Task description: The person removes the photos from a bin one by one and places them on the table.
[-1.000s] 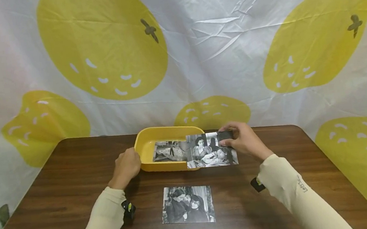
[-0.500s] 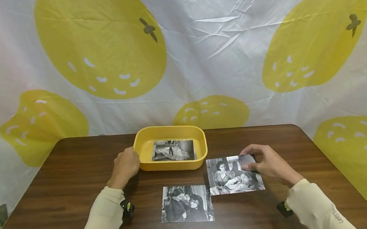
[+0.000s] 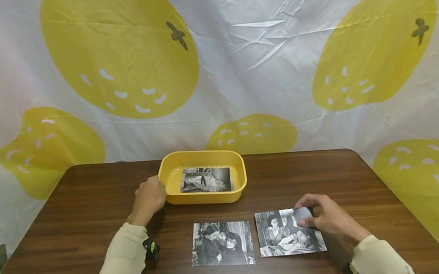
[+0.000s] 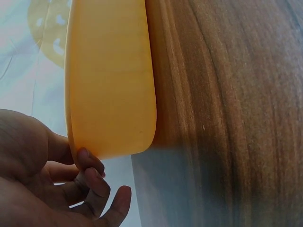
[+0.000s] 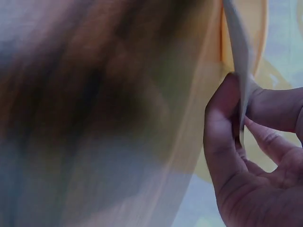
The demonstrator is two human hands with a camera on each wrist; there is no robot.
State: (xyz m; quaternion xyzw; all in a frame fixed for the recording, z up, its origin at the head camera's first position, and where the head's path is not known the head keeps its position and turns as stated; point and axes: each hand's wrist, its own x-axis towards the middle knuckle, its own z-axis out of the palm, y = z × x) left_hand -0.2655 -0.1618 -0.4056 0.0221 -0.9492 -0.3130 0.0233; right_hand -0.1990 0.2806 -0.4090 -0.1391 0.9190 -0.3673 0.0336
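My left hand [image 3: 147,200] pinches the rim at the left end of a yellow plastic tub [image 3: 205,198]; the left wrist view shows fingers curled at the tub's wall [image 4: 113,85]. Inside the tub lies a black-and-white photo [image 3: 206,180] of a figure in a wide skirt. My right hand [image 3: 328,217] holds another black-and-white photo [image 3: 285,238] by its upper right corner, between thumb and fingers, low over the table. The right wrist view catches this photo edge-on [image 5: 242,61]. Just left of it, a third photo [image 3: 221,244] of people huddled together lies flat.
The dark wood-grain table [image 3: 88,208] has rounded far corners. A white cloth [image 3: 253,78] printed with yellow fruit hangs behind and beside it. The tub stands near the table's far edge.
My right hand has carried its photo from over the tub's right end toward me and down, to beside the flat photo. My left hand stays on the tub.
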